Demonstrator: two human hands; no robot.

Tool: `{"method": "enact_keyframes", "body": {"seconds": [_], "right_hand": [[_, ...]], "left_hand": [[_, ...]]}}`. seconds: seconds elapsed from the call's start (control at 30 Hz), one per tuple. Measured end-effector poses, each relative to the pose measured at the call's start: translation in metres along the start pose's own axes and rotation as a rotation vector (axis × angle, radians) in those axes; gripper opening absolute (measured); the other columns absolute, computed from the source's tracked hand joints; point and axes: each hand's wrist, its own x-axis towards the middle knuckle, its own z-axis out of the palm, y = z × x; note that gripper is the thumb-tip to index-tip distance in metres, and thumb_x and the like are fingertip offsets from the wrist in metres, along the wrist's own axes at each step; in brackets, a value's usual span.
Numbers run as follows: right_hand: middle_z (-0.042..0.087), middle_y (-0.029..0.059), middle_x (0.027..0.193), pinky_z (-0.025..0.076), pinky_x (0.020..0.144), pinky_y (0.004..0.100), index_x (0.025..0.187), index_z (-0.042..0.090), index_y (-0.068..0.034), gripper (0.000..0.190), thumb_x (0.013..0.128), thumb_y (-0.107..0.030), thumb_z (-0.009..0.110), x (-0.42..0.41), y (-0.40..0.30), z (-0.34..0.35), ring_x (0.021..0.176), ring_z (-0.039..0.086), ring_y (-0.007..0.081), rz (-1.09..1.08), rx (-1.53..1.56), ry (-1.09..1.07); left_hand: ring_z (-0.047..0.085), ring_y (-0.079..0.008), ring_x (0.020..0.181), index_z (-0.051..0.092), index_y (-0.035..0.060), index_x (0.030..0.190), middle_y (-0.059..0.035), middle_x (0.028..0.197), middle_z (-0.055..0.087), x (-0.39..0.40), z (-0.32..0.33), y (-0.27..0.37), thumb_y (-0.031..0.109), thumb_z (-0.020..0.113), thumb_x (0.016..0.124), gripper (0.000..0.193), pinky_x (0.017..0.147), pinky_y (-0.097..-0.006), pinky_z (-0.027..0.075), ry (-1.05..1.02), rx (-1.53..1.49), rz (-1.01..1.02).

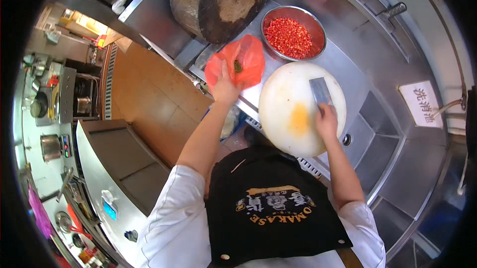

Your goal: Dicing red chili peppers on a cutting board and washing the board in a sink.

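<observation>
My right hand (327,120) grips the handle of a cleaver (320,91), whose broad blade lies over the right part of a round white cutting board (275,119) with a yellow stain. My left hand (226,88) is on a red plastic bag (253,57) left of the board; whether its fingers grip the bag I cannot tell. A small dark green clump (237,66) shows in the bag. Beyond the board, a steel bowl (321,46) holds chopped red chilies (288,37).
A thick round wooden chopping block (190,3) leans at the back left of the steel counter. To the right is a sink basin with a drain (347,139). Below the counter's edge sits a container with a plastic bag (230,120). A steel worktable (108,178) stands at the left.
</observation>
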Motion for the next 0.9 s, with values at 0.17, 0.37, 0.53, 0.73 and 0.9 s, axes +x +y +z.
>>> {"method": "enact_keyframes", "body": {"seconds": [0.17, 0.37, 0.53, 0.73, 0.9], "right_hand": [[0.066, 0.0050, 0.078, 0.051, 0.057, 0.0312, 0.103, 0.062, -0.003, 0.020, 0.101, -0.022, 0.055, 0.139, -0.047, 0.047, 0.060, 0.060, 0.0129, 0.664, 0.898, -0.405], [0.070, 0.0080, 0.087, 0.052, 0.055, 0.0251, 0.102, 0.060, -0.008, 0.015, 0.101, -0.023, 0.058, 0.156, -0.071, 0.109, 0.066, 0.064, 0.0142, 0.823, 1.269, -0.689], [0.063, 0.0024, 0.083, 0.042, 0.057, 0.0247, 0.106, 0.059, -0.010, 0.013, 0.100, -0.021, 0.062, 0.099, -0.083, 0.123, 0.069, 0.055, 0.0115, 0.597, 1.255, -1.027], [0.067, 0.0009, 0.090, 0.046, 0.062, 0.0239, 0.118, 0.061, -0.011, 0.023, 0.101, -0.026, 0.062, 0.009, -0.176, 0.099, 0.074, 0.060, 0.0101, 0.342, 0.840, -1.206], [0.069, 0.0000, 0.088, 0.047, 0.056, 0.0232, 0.118, 0.061, -0.012, 0.022, 0.102, -0.027, 0.059, -0.073, -0.223, 0.107, 0.070, 0.062, 0.0085, 0.135, 0.526, -1.360]], "left_hand": [[0.071, -0.0312, 0.097, 0.062, 0.0081, 0.134, -0.0165, 0.104, 0.074, -0.011, 0.006, -0.020, 0.019, 0.062, 0.091, 0.045, 0.086, -0.0396, 0.054, 0.193, -0.484, -0.125], [0.063, -0.0109, 0.086, 0.070, 0.0031, 0.112, -0.0013, 0.096, 0.070, -0.175, -0.086, -0.078, 0.003, 0.053, 0.096, 0.023, 0.075, -0.0276, 0.051, 0.537, -1.302, -0.409], [0.064, -0.0124, 0.085, 0.069, 0.0061, 0.109, -0.0002, 0.096, 0.069, -0.376, -0.060, -0.120, 0.008, 0.057, 0.096, 0.018, 0.078, -0.0301, 0.052, 0.662, -1.121, -0.760], [0.064, -0.0142, 0.089, 0.071, 0.0053, 0.109, -0.0024, 0.099, 0.070, -0.607, 0.056, -0.151, 0.004, 0.055, 0.089, 0.025, 0.080, -0.0311, 0.051, 0.907, -1.109, -1.445], [0.070, -0.0271, 0.097, 0.072, 0.0039, 0.110, -0.0148, 0.102, 0.073, -0.804, 0.064, -0.257, 0.028, 0.054, 0.087, 0.037, 0.078, -0.0421, 0.055, 1.032, -0.813, -1.891]]}}
